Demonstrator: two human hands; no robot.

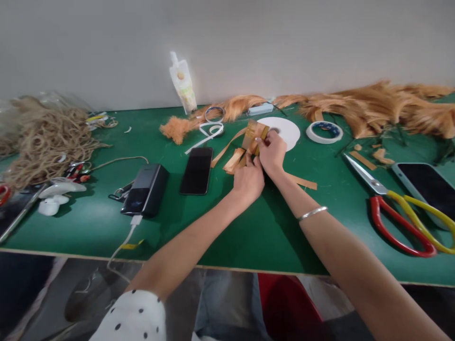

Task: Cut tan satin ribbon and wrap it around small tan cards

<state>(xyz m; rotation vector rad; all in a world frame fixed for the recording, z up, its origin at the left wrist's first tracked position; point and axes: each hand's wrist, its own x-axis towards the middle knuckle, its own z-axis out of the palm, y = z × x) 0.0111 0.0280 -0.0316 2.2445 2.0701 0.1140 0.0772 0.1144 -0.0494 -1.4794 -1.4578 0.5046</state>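
Note:
Close together over the middle of the table, both hands work on a flat gold-brown piece (251, 134), perhaps card or a small block; its exact kind does not show. My right hand (273, 154) pinches its right edge, thumb and fingers closed. From below, my left hand (249, 179) closes its fingertips on the lower part, partly hidden. Folded tan ribbon (232, 161) sticks out to the left of the fingers. One ribbon strip (227, 148) curves up behind the piece, and another tan strip (304, 182) emerges beyond my right wrist. A white spool disc (289, 131) lies just behind my right hand.
Scissors (380, 189) and a phone (430, 184) lie at right, near a tape roll (324, 132). Left are a black phone (196, 170), a power bank (145, 189) with cable and tangled twine (53, 142). Orange-brown fibre (380, 106) and a pouch (184, 85) are along the wall.

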